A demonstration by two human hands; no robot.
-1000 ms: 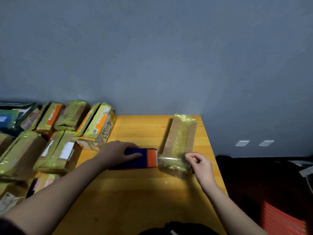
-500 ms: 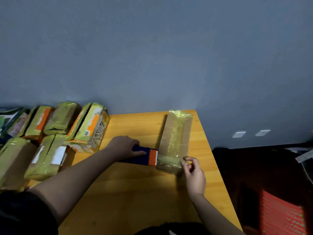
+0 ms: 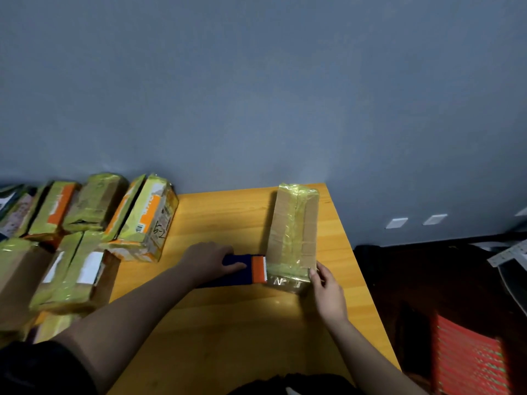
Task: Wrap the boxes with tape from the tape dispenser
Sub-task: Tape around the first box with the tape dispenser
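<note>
At the centre of the frame, your left hand (image 3: 208,262) lies over the dark blue body of the tape dispenser (image 3: 242,270), fingers curled over its top in a grip, on the yellow wooden table (image 3: 228,323). The dispenser's orange end, with its toothed cutter, sits against the left side of the long cardboard box (image 3: 293,238), at the box's near end. That box lies lengthwise at centre right of the frame, its far end toward the grey wall (image 3: 256,81), with shiny yellowish tape already running along its top and over its near end.

Your right hand (image 3: 328,292), at lower right of centre, meets the box's near right corner, fingertips on the taped edge; whether they pinch the tape or only press on it cannot be told.

At the left of the frame, a crowd of taped parcels (image 3: 94,223) is stacked and leaned together, several showing orange print or white labels. A red patterned object (image 3: 467,360) sits on the dark floor at lower right, and two pale wall plates (image 3: 415,222) show low on the wall at right.
</note>
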